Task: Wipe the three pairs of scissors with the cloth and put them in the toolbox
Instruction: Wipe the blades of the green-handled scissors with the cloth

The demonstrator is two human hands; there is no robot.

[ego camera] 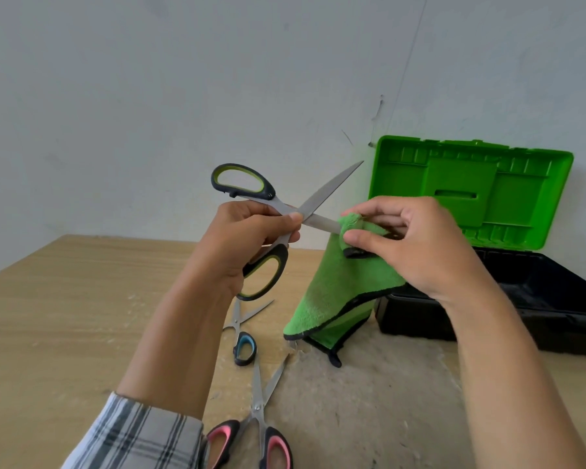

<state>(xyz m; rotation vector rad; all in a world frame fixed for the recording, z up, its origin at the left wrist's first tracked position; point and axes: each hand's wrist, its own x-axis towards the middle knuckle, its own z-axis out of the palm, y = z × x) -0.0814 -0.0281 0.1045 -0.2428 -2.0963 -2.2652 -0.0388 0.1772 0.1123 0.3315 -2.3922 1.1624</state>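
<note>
Now: left hand (247, 238) clamped on open scissors (268, 211), right fingers (356, 236) pinching cloth (339, 292) round lower blade; draw tipward, off the edge.

Single head-worn wide-angle view looks forward and down from close above the table (82, 299), taking in both forearms and the wall (183, 79) behind.

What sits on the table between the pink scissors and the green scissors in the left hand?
The blue scissors, lying open on the table in the head view, partly hidden under the left hand.
</note>
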